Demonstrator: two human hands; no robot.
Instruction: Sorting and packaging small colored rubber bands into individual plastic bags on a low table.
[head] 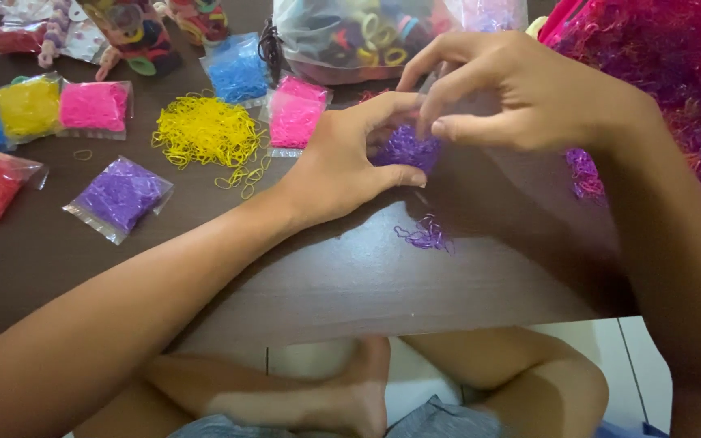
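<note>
Near the tabletop's point(367, 276) middle, the left hand point(342, 162) pinches a clump of purple bands point(406, 148) while the right hand's point(521, 93) grip closes on its top. Strands could spill, joining loose purple bands point(425, 235) below, if either pinch slackens.

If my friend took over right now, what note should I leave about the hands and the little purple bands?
Left hand: cups a clump of purple bands over the brown table.
Right hand: fingertips pinch at the same clump from above.
Done: sealed bags lie at left, such as the purple bag and a pink bag.
Left: loose purple strands near the hands and a yellow pile lie unbagged.
</note>
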